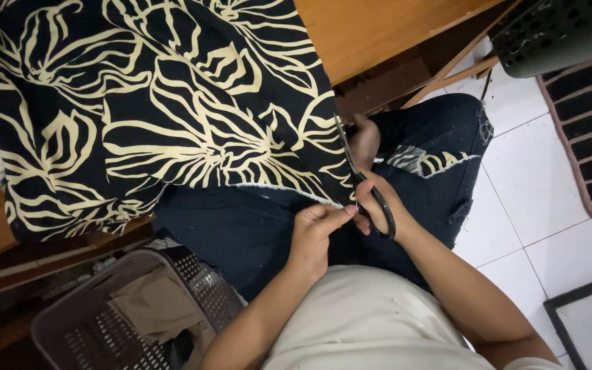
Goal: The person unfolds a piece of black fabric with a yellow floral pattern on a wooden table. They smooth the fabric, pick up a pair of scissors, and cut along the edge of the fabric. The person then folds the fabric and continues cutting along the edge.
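A black fabric with a cream leaf pattern [152, 103] hangs from a wooden table [371, 31] down onto my lap. My left hand [313, 236] pinches the fabric's lower edge between thumb and fingers. My right hand [378, 205] grips black-handled scissors [358, 171], whose blades point up along the fabric's right edge. A small offcut of the same fabric [429, 162] lies on my dark trouser leg.
A grey plastic basket [121, 312] holding brown cloth stands at the lower left. A dark perforated bin [556, 34] is at the top right, beside a striped mat [590, 130] on the white tiled floor [543, 205].
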